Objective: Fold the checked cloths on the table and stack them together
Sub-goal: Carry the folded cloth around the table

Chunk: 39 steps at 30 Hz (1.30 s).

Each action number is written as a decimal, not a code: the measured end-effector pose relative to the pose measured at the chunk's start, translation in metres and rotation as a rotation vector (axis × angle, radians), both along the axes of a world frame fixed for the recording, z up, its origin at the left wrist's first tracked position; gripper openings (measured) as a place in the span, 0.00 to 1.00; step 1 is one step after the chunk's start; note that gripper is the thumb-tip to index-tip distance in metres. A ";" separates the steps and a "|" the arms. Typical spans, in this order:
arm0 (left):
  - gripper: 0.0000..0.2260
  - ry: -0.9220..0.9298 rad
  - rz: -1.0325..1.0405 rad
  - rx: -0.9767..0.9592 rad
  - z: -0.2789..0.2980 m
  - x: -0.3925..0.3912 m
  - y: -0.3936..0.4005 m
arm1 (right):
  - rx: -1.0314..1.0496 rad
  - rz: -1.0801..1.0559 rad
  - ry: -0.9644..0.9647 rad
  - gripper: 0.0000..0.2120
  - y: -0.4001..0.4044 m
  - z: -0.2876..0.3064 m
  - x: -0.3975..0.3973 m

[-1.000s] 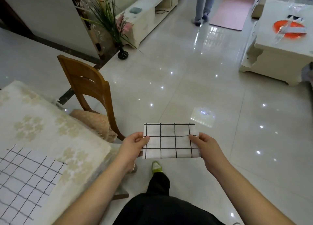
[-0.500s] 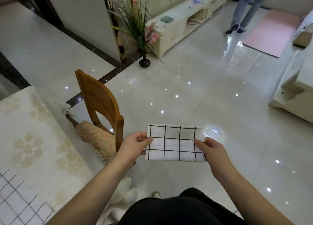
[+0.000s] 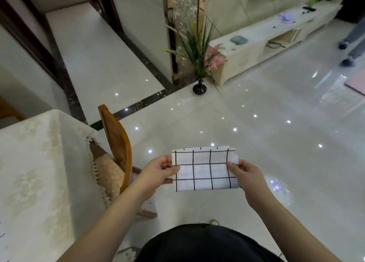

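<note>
A folded white cloth with a black checked pattern [image 3: 205, 170] hangs in the air in front of me, above the glossy floor. My left hand [image 3: 158, 172] pinches its left edge and my right hand [image 3: 246, 175] pinches its right edge, keeping it stretched flat. The table [image 3: 35, 173] with a cream patterned tablecloth stands at my left. Only a few thin black lines of another checked cloth [image 3: 2, 235] show at the frame's left edge on that table.
A wooden chair [image 3: 116, 143] with a cushioned seat is tucked at the table's near corner. A black vase of grasses and pink flowers [image 3: 199, 64] stands on the floor ahead, beside a white low cabinet [image 3: 266, 42]. Another person's legs [image 3: 353, 44] are at far right.
My view has swung left and up, so the table's cloth has slid nearly out of frame. Both hands still hold the folded cloth by its two ends.
</note>
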State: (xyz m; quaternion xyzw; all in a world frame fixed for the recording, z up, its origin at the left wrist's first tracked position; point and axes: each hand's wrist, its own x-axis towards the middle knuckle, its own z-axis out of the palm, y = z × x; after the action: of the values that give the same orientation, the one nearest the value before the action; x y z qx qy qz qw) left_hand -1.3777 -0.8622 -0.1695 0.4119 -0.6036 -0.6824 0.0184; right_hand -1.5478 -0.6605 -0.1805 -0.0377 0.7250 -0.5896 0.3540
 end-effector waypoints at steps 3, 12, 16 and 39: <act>0.08 0.004 0.058 0.012 -0.002 -0.024 -0.017 | 0.016 0.083 0.001 0.04 -0.025 -0.001 -0.040; 0.06 -0.022 0.364 0.027 -0.021 -0.074 -0.093 | 0.029 0.271 -0.033 0.05 -0.142 -0.018 -0.111; 0.05 -0.006 0.426 0.012 -0.031 -0.086 -0.152 | 0.022 0.341 -0.022 0.05 -0.217 -0.024 -0.134; 0.05 -0.017 0.945 0.044 -0.030 -0.159 -0.431 | 0.026 0.804 0.014 0.05 -0.618 -0.021 -0.238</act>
State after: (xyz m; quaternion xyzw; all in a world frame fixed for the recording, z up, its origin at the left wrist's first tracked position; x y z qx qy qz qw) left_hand -1.5362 -1.2931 -0.1998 0.6475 -0.3353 -0.6085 0.3131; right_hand -1.7855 -1.2783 -0.2012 -0.3178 0.6622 -0.3949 0.5519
